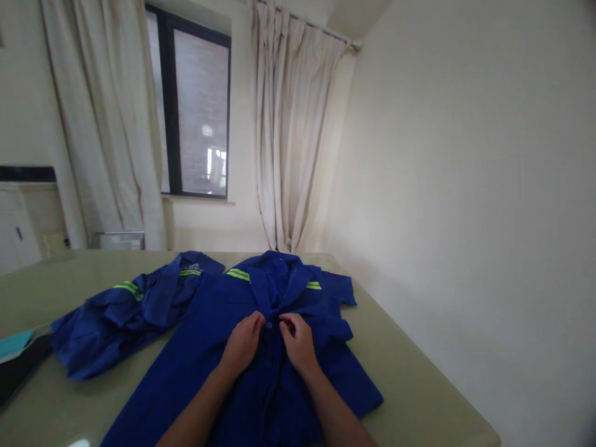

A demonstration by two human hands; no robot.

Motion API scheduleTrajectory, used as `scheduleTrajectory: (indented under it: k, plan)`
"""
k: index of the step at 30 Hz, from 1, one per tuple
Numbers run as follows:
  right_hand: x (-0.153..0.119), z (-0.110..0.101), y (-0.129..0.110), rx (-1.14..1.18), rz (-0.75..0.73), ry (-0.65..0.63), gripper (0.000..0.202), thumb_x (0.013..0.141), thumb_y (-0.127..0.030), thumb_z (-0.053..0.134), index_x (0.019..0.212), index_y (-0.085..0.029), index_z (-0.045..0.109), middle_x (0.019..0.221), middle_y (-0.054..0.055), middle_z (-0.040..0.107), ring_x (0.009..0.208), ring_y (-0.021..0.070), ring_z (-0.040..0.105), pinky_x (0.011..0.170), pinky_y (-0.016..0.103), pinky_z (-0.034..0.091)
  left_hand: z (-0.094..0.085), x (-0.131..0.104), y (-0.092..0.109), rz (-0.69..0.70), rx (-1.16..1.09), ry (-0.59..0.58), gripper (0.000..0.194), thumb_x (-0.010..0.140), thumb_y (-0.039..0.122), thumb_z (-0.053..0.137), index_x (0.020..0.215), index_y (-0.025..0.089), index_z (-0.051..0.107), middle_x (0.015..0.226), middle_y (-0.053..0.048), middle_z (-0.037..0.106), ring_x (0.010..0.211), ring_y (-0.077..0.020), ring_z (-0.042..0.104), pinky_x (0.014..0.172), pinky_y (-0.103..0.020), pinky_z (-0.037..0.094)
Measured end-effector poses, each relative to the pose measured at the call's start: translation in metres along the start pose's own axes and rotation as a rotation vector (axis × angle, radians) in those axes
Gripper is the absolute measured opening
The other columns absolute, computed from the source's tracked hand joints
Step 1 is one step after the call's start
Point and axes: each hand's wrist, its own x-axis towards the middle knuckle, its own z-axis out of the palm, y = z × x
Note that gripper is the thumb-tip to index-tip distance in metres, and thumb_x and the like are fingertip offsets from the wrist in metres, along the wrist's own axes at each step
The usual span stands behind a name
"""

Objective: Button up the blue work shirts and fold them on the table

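A blue short-sleeved work shirt (269,391) lies front up on the table, its collar pointing away from me. Yellow-green stripes cross its shoulders. My left hand (244,341) pinches the front just below the collar, to the left of a button (269,325). On the other side of that button, my right hand (298,343) has its thumb and fingers curled on the front edge. Fabric between the fingertips is too small to see clearly. Another button shows lower down between my wrists.
A crumpled blue garment (125,316) with similar stripes lies to the left. Beyond it, a light-blue and dark flat item (16,347) sits at the table's left. The greenish table (395,366) runs along a white wall on the right. Curtains and a window are behind.
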Motion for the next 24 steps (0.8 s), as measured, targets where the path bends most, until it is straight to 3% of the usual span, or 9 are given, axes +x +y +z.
scheduleTrajectory:
  k: [3, 6, 8, 11, 14, 17, 19, 21, 24]
  plan:
    - [-0.023, -0.034, 0.001, -0.191, -0.062, -0.064, 0.037, 0.093, -0.035, 0.056, 0.125, -0.022, 0.069, 0.123, 0.01, 0.071, 0.115, 0.0254, 0.065, 0.101, 0.037, 0.049, -0.009, -0.015, -0.012, 0.02, 0.159, -0.002, 0.043, 0.101, 0.031, 0.031, 0.126, 0.021, 0.064, 0.129, -0.012, 0.069, 0.122, -0.0276, 0.061, 0.108, -0.046, 0.042]
    - [-0.057, -0.077, 0.005, -0.474, -0.043, -0.276, 0.061, 0.091, -0.055, 0.062, 0.146, -0.03, 0.054, 0.155, 0.009, 0.049, 0.144, 0.0325, 0.042, 0.119, 0.048, 0.032, -0.017, -0.035, -0.022, -0.036, 0.388, -0.089, 0.052, 0.099, 0.043, 0.037, 0.146, 0.03, 0.053, 0.157, -0.005, 0.048, 0.147, -0.0345, 0.037, 0.12, -0.065, 0.019]
    - [-0.083, -0.098, 0.009, -0.583, 0.015, -0.38, 0.067, 0.094, -0.063, 0.053, 0.152, -0.03, 0.047, 0.161, 0.008, 0.039, 0.149, 0.0333, 0.035, 0.121, 0.05, 0.028, -0.018, -0.048, -0.023, -0.105, 0.471, -0.143, 0.057, 0.099, 0.051, 0.033, 0.152, 0.034, 0.044, 0.163, -0.002, 0.037, 0.152, -0.0377, 0.026, 0.117, -0.073, 0.013]
    - [-0.119, -0.111, 0.01, -0.645, 0.035, -0.41, 0.07, 0.095, -0.066, 0.048, 0.155, -0.029, 0.042, 0.163, 0.008, 0.033, 0.149, 0.0343, 0.033, 0.121, 0.049, 0.029, -0.016, -0.061, -0.014, -0.138, 0.531, -0.168, 0.06, 0.1, 0.05, 0.027, 0.156, 0.032, 0.037, 0.166, -0.002, 0.029, 0.154, -0.0399, 0.021, 0.115, -0.077, 0.011]
    - [-0.137, -0.11, 0.0, -0.636, 0.065, -0.34, 0.072, 0.084, -0.069, 0.063, 0.144, -0.029, 0.059, 0.154, 0.013, 0.048, 0.139, 0.0398, 0.048, 0.112, 0.049, 0.039, -0.017, -0.069, 0.003, -0.122, 0.544, -0.165, 0.059, 0.098, 0.043, 0.03, 0.155, 0.029, 0.039, 0.165, -0.006, 0.033, 0.151, -0.0427, 0.025, 0.112, -0.079, 0.013]
    - [-0.124, -0.101, -0.022, -0.609, 0.101, -0.212, 0.054, 0.079, -0.074, 0.065, 0.105, -0.028, 0.079, 0.117, 0.017, 0.074, 0.111, 0.0395, 0.067, 0.094, 0.046, 0.048, -0.024, -0.07, 0.022, -0.069, 0.527, -0.177, 0.057, 0.093, 0.035, 0.039, 0.146, 0.022, 0.054, 0.153, -0.016, 0.051, 0.138, -0.0454, 0.045, 0.107, -0.073, 0.03]
    - [-0.097, -0.09, -0.037, -0.58, 0.12, -0.129, 0.053, 0.087, -0.074, 0.054, 0.078, -0.026, 0.076, 0.089, 0.014, 0.076, 0.091, 0.0332, 0.07, 0.083, 0.041, 0.049, -0.027, -0.069, 0.033, 0.001, 0.479, -0.186, 0.047, 0.091, 0.03, 0.043, 0.128, 0.02, 0.068, 0.136, -0.017, 0.064, 0.124, -0.0403, 0.058, 0.104, -0.061, 0.041]
    - [-0.061, -0.074, -0.046, -0.546, 0.173, -0.044, 0.056, 0.09, -0.073, 0.051, 0.068, -0.024, 0.069, 0.08, 0.013, 0.073, 0.082, 0.0298, 0.07, 0.076, 0.038, 0.048, -0.025, -0.07, 0.039, 0.093, 0.394, -0.165, 0.038, 0.089, 0.025, 0.045, 0.115, 0.022, 0.072, 0.13, -0.014, 0.067, 0.123, -0.0336, 0.058, 0.106, -0.05, 0.042]
    - [-0.012, -0.045, -0.041, -0.526, 0.289, 0.046, 0.045, 0.083, -0.064, 0.066, 0.069, -0.021, 0.065, 0.082, 0.015, 0.073, 0.083, 0.0299, 0.071, 0.072, 0.036, 0.047, -0.015, -0.078, 0.035, 0.136, 0.276, -0.125, 0.041, 0.089, 0.021, 0.048, 0.125, 0.025, 0.065, 0.141, -0.01, 0.062, 0.133, -0.0273, 0.052, 0.114, -0.042, 0.037]
